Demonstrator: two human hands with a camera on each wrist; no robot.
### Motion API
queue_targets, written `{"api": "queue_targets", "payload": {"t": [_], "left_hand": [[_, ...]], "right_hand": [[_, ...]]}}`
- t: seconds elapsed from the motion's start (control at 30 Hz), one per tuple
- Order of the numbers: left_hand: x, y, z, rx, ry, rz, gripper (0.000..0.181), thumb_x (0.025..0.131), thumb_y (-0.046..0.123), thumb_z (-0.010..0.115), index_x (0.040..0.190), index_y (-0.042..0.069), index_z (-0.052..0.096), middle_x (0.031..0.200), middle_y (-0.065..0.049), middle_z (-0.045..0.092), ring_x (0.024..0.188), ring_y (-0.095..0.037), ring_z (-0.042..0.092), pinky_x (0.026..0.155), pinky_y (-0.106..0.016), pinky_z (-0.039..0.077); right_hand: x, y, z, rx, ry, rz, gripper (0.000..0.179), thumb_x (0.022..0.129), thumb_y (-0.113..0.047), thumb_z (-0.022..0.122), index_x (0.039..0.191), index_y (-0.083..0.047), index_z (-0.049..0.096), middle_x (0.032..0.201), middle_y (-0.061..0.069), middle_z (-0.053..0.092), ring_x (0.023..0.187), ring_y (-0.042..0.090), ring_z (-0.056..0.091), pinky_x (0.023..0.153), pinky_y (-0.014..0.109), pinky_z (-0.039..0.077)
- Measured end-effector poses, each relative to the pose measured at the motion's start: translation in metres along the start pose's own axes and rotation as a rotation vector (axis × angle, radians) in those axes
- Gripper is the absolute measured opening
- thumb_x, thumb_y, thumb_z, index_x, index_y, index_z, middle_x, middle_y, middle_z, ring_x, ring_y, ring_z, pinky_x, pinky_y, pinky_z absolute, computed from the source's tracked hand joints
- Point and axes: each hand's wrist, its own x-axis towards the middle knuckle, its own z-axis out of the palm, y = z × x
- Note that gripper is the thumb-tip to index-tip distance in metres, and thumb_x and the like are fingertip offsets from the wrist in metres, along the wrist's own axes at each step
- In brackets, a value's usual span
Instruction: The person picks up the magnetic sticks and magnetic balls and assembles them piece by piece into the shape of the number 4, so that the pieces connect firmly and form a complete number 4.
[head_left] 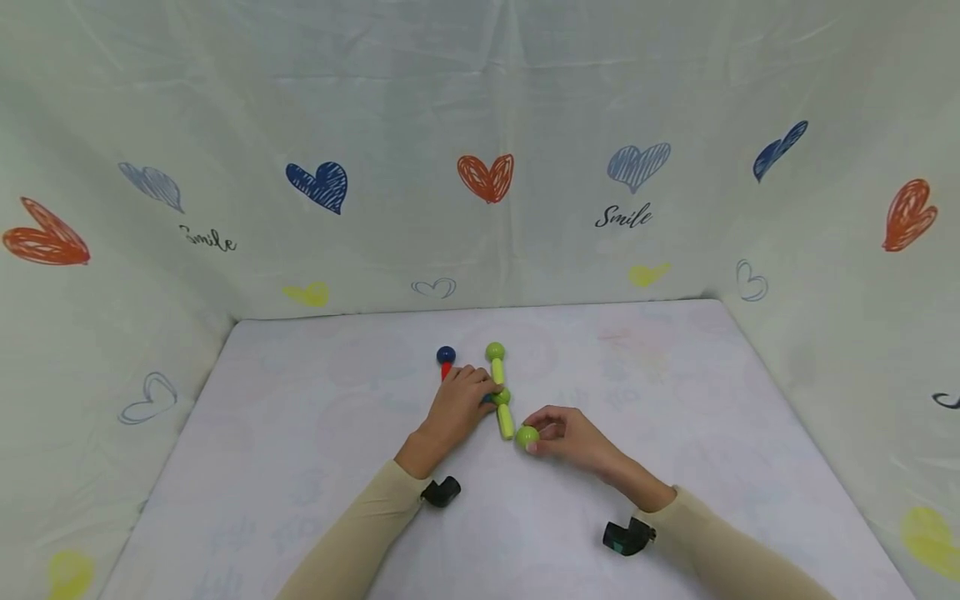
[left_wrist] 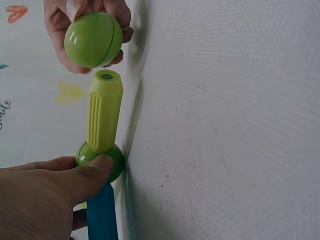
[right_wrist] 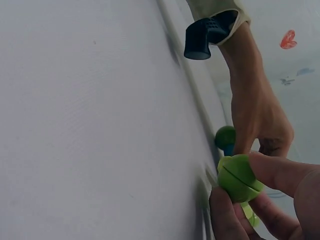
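My left hand (head_left: 459,406) pinches a green ball (left_wrist: 119,159) between thumb and fingers. Joined to that ball are a yellow-green rod (left_wrist: 104,112), pointing toward my right hand, and a blue rod (left_wrist: 101,212). Another yellow-green rod (head_left: 498,372) runs to a second green ball (head_left: 495,352) farther back. Beyond my left hand, a red rod (head_left: 446,370) with a blue ball (head_left: 446,355) shows partly covered by the fingers. My right hand (head_left: 573,437) holds a loose green ball (head_left: 527,437), which has a seam line. A small gap separates it from the near rod's end, where a dark round spot shows.
Everything lies on a white table (head_left: 337,417) with faint prints. Behind and at the sides hangs a pale curtain (head_left: 390,108) printed with hearts and the word Smile. Each wrist wears a small black camera, such as the right one (head_left: 628,537).
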Motion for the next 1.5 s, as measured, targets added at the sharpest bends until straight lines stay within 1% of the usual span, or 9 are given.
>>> {"api": "queue_targets", "payload": {"t": [0.17, 0.3, 0.53, 0.67, 0.8, 1.0, 1.33, 1.5], "left_hand": [[-0.001, 0.000, 0.000, 0.002, 0.005, 0.005, 0.029, 0.089, 0.024, 0.087, 0.117, 0.018, 0.081, 0.107, 0.003, 0.071, 0.105, -0.019, 0.063, 0.099, -0.038, 0.049], [-0.001, 0.001, -0.002, -0.008, 0.001, -0.001, 0.029, 0.090, 0.023, 0.086, 0.117, 0.017, 0.080, 0.107, 0.002, 0.071, 0.105, -0.020, 0.062, 0.099, -0.039, 0.048], [-0.001, 0.002, -0.001, -0.002, -0.008, -0.012, 0.029, 0.090, 0.024, 0.085, 0.118, 0.018, 0.080, 0.108, 0.002, 0.071, 0.106, -0.020, 0.062, 0.100, -0.039, 0.048], [-0.001, 0.001, -0.001, -0.002, 0.005, -0.004, 0.028, 0.090, 0.023, 0.086, 0.117, 0.017, 0.080, 0.107, 0.002, 0.071, 0.105, -0.020, 0.063, 0.098, -0.039, 0.048], [-0.001, 0.001, -0.001, -0.005, 0.021, 0.006, 0.029, 0.088, 0.021, 0.087, 0.116, 0.016, 0.081, 0.107, 0.002, 0.072, 0.104, -0.020, 0.063, 0.097, -0.039, 0.048], [-0.001, 0.001, -0.001, -0.011, 0.038, 0.018, 0.027, 0.088, 0.020, 0.088, 0.114, 0.016, 0.081, 0.105, 0.001, 0.072, 0.103, -0.021, 0.063, 0.098, -0.039, 0.048], [-0.001, 0.001, -0.003, -0.004, 0.026, 0.016, 0.029, 0.088, 0.020, 0.087, 0.116, 0.016, 0.081, 0.107, 0.001, 0.072, 0.104, -0.021, 0.063, 0.098, -0.039, 0.048], [-0.001, 0.001, -0.002, -0.003, 0.031, 0.023, 0.028, 0.088, 0.019, 0.087, 0.115, 0.016, 0.080, 0.106, 0.001, 0.071, 0.103, -0.021, 0.062, 0.097, -0.039, 0.048]], "right_hand": [[-0.003, 0.004, 0.006, 0.010, -0.032, -0.014, 0.034, 0.090, -0.007, 0.082, 0.121, 0.003, 0.071, 0.112, 0.009, 0.075, 0.093, 0.016, 0.071, 0.081, 0.028, 0.055], [-0.003, 0.004, 0.011, 0.008, -0.040, -0.053, 0.033, 0.090, -0.004, 0.081, 0.119, 0.005, 0.071, 0.110, 0.011, 0.075, 0.092, 0.014, 0.072, 0.079, 0.025, 0.056], [-0.003, 0.004, 0.019, -0.025, -0.007, -0.142, 0.034, 0.086, 0.002, 0.083, 0.117, 0.010, 0.069, 0.105, 0.014, 0.074, 0.090, 0.013, 0.070, 0.077, 0.023, 0.059], [-0.001, 0.005, 0.024, -0.040, 0.024, -0.161, 0.035, 0.085, 0.003, 0.083, 0.115, 0.009, 0.068, 0.103, 0.013, 0.074, 0.090, 0.013, 0.069, 0.078, 0.023, 0.059], [0.001, 0.005, 0.029, -0.034, 0.050, -0.166, 0.035, 0.085, 0.002, 0.084, 0.114, 0.008, 0.066, 0.105, 0.014, 0.072, 0.091, 0.015, 0.069, 0.078, 0.022, 0.059], [0.003, 0.004, 0.033, -0.024, 0.057, -0.180, 0.034, 0.085, 0.001, 0.084, 0.113, 0.007, 0.064, 0.108, 0.014, 0.071, 0.090, 0.015, 0.068, 0.077, 0.021, 0.058], [0.004, 0.001, 0.034, -0.022, 0.053, -0.177, 0.035, 0.086, 0.001, 0.083, 0.113, 0.007, 0.064, 0.108, 0.014, 0.071, 0.090, 0.014, 0.067, 0.077, 0.021, 0.058], [0.004, 0.001, 0.034, -0.022, 0.042, -0.170, 0.034, 0.086, 0.000, 0.083, 0.114, 0.007, 0.064, 0.108, 0.014, 0.071, 0.091, 0.015, 0.067, 0.077, 0.021, 0.057]]}}
